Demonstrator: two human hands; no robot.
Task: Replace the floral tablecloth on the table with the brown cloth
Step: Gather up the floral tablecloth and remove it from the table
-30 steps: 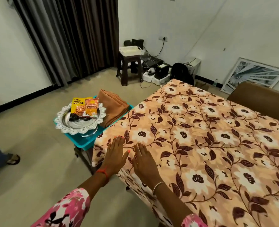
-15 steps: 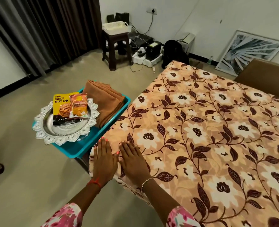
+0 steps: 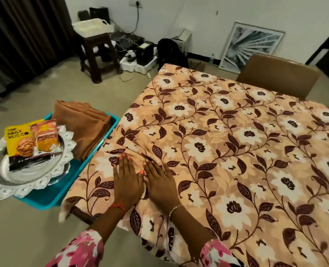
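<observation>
Brown cloth (image 3: 82,126) is sitting folded, up-left of my fingers (image 3: 124,165). I am pressing left hand (image 3: 128,183) and right hand (image 3: 159,183) flat, fingers straight, on the floral tablecloth (image 3: 227,151); removal seems barely starting.

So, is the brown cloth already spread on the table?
No, the brown cloth lies folded in the teal tray, off to the side of the floral tablecloth.

The teal tray (image 3: 44,197) holding the brown cloth (image 3: 82,128) is crowding the surface's (image 3: 82,216) left edge; a chair (image 3: 275,76) is hemming the far side; rightward the floral tablecloth (image 3: 237,151) is lying flat.
</observation>
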